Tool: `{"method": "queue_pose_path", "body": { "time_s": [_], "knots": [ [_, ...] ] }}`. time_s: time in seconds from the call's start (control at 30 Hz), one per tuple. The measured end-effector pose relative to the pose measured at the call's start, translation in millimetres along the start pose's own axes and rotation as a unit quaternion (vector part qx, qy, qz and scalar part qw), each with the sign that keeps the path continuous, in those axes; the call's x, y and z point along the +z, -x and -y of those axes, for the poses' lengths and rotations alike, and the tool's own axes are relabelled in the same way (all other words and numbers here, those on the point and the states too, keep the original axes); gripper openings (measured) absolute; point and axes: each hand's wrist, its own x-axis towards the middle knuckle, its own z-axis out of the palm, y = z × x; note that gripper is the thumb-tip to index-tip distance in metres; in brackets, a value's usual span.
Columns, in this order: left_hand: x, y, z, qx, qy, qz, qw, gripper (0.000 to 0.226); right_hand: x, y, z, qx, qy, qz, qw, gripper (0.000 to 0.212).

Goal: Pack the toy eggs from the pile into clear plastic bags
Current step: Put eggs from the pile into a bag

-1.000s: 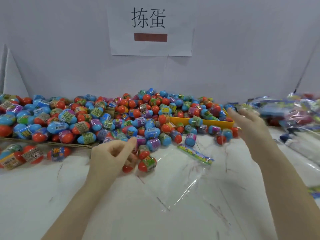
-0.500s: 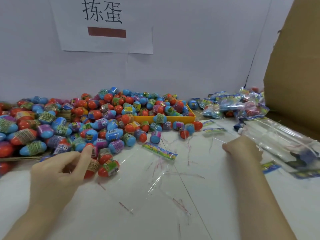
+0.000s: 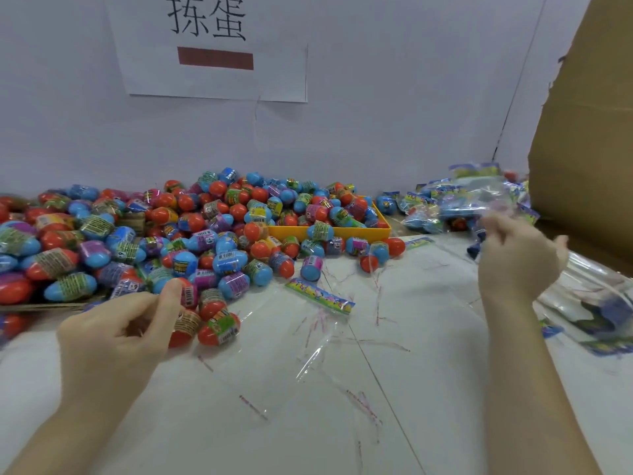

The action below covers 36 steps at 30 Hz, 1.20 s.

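Left grip (image 3: 116,332): my fingers curl round a toy egg (image 3: 183,329) at the pile's (image 3: 137,241) edge.
Right grip (image 3: 517,258): I pinch a clear plastic bag (image 3: 479,197) above the counter (image 3: 411,389).

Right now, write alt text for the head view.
A person's left hand rests curled at the edge of a big pile of toy eggs on a white table, while the right hand pinches a clear plastic bag. Another empty bag lies flat between them.
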Motion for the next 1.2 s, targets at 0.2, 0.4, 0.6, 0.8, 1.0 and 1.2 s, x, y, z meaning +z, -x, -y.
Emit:
{"method": "queue_pose_path", "body": {
  "time_s": [0.2,0.4,0.6,0.8,1.0,1.2],
  "knots": [
    [-1.2,-1.5,-23.3,0.104,-0.028,-0.033,0.994,0.047,17.5,-3.2,3.0,-0.061,0.117,0.111,0.985,0.023],
    [14.9,9.9,-41.5,0.195,-0.109,0.27,0.937,0.064,21.3,1.2,-2.0,-0.002,0.124,0.168,0.978,0.026],
    [30.1,21.6,-50.9,0.232,-0.195,0.309,0.902,0.043,20.9,20.3,39.8,-0.122,0.0,0.165,0.979,0.025],
    [23.2,13.9,-55.6,0.09,-0.042,0.232,0.968,0.032,-1.7,74.0,98.6,-0.292,-0.323,0.388,0.812,0.035],
    [-2.8,-15.1,-61.7,-0.154,0.268,0.156,0.938,0.02,-7.1,106.0,120.2,-0.452,-0.224,0.433,0.747,0.022],
    [-17.9,-24.2,-48.6,-0.211,0.426,0.111,0.873,0.036,-13.4,99.6,121.0,-0.15,-0.525,0.496,0.675,0.017]
  ]
}}
